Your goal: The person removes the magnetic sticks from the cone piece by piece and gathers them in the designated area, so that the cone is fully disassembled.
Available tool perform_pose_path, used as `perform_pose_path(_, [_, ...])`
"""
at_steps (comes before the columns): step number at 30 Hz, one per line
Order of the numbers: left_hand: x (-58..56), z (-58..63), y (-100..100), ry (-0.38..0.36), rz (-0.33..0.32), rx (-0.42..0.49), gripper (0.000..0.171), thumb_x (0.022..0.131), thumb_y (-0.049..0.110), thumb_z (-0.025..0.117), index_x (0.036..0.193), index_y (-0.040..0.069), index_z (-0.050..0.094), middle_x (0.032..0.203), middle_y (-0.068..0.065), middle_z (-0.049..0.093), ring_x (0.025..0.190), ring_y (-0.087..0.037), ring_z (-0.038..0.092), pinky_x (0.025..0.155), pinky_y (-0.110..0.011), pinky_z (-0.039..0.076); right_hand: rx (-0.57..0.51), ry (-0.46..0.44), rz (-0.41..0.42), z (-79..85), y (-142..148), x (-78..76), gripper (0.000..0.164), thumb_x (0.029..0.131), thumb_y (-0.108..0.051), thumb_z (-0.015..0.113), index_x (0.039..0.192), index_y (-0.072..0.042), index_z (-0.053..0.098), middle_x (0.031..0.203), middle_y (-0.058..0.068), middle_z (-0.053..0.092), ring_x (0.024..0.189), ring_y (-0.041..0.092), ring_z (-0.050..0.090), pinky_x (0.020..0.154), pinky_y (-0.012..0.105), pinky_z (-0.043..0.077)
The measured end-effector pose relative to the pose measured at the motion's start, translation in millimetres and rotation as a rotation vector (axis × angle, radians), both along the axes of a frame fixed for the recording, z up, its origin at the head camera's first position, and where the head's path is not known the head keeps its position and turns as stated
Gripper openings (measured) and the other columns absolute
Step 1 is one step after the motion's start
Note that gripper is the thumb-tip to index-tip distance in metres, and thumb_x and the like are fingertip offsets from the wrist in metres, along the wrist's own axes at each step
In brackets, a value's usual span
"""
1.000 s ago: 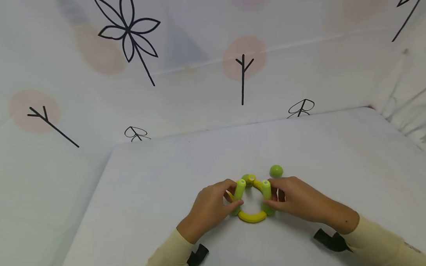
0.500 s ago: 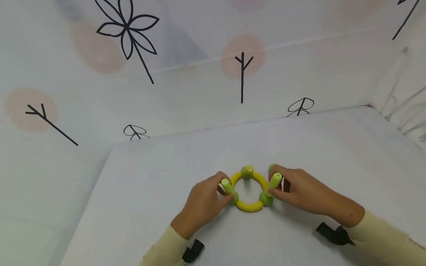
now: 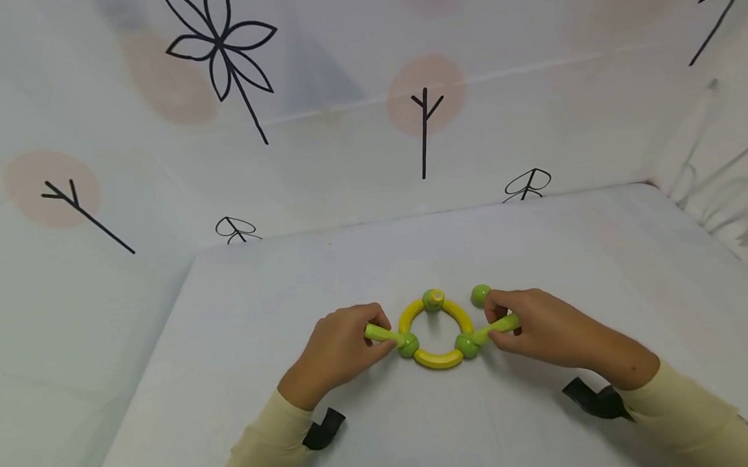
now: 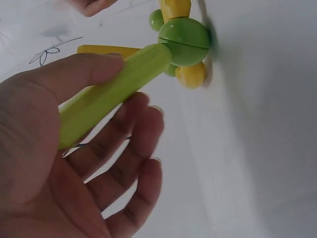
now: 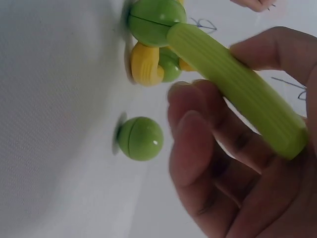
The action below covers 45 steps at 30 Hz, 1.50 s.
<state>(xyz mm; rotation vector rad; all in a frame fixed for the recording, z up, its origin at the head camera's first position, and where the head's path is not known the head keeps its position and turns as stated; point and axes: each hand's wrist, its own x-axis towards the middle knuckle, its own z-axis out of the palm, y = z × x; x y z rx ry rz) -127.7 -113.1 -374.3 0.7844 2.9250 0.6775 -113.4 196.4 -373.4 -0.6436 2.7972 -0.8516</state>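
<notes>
A ring of curved yellow rods (image 3: 439, 360) joined by green balls lies flat on the table. My left hand (image 3: 337, 348) pinches a light green rod (image 4: 116, 91) between thumb and fingers; its far end meets the ring's left ball (image 3: 407, 345). Likewise, my right hand (image 3: 547, 330) holds a second light green rod (image 5: 242, 89), whose end meets the right ball (image 3: 467, 346). Both rods point outward, away from the ring. At the back ball (image 3: 433, 301), a yellow rod (image 4: 106, 49) sticks up, seen nearly end-on from the head.
A loose green ball (image 5: 141, 139) sits on the white-covered table (image 3: 301, 284), just behind my right fingers. White cloth walls (image 3: 347, 172) with plant drawings stand behind and at the sides. Black straps (image 3: 324, 429) hang at both wrists.
Both hands have moved apart. The two light green rods, upright a second ago, now lean outward to left and right, low over the table. The ring appears slightly higher in view.
</notes>
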Motion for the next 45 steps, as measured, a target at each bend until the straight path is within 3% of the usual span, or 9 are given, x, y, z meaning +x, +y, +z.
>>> perform_pose_path(6, [0.5, -3.1, 1.6, -0.005, 0.004, -0.126, 0.015, 0.084, 0.031, 0.081, 0.092, 0.024, 0.071, 0.085, 0.01, 0.069, 0.066, -0.003, 0.055, 0.058, -0.021, 0.043, 0.1, -0.069, 0.009, -3.5, 1.4, -2.9, 0.016, 0.086, -0.026, 0.078, 0.09, -0.025, 0.062, 0.081, -0.011, 0.061, 0.068, 0.006, 0.049, 0.059, 0.021, 0.041])
perform_pose_path(11, [0.7, -10.7, 6.6, -0.026, 0.047, -0.174, 0.018, 0.086, 0.039, 0.079, 0.091, 0.023, 0.071, 0.075, 0.012, 0.063, 0.063, -0.004, 0.052, 0.056, -0.021, 0.042, 0.106, -0.069, 0.035, -7.7, 1.9, -3.1, 0.015, 0.087, -0.028, 0.078, 0.091, -0.025, 0.064, 0.079, -0.012, 0.061, 0.069, 0.004, 0.049, 0.059, 0.022, 0.042])
perform_pose_path(30, [-2.9, -22.8, 9.2, -0.149, 0.064, -0.178, 0.024, 0.083, 0.039, 0.081, 0.089, 0.021, 0.067, 0.071, 0.01, 0.058, 0.061, -0.007, 0.051, 0.056, -0.023, 0.041, 0.12, -0.14, 0.061, -25.6, 0.3, -7.5, 0.014, 0.086, -0.021, 0.078, 0.091, -0.023, 0.066, 0.075, -0.012, 0.055, 0.07, 0.004, 0.048, 0.062, 0.022, 0.042])
perform_pose_path(45, [-2.1, -23.9, 8.9, -0.133, 0.061, -0.168, 0.024, 0.083, 0.038, 0.082, 0.089, 0.02, 0.067, 0.069, 0.011, 0.056, 0.06, -0.007, 0.05, 0.055, -0.023, 0.04, 0.151, -0.172, 0.045, -29.5, -3.8, -6.9, 0.016, 0.084, -0.021, 0.08, 0.093, -0.022, 0.066, 0.075, -0.011, 0.055, 0.07, 0.006, 0.048, 0.063, 0.023, 0.041])
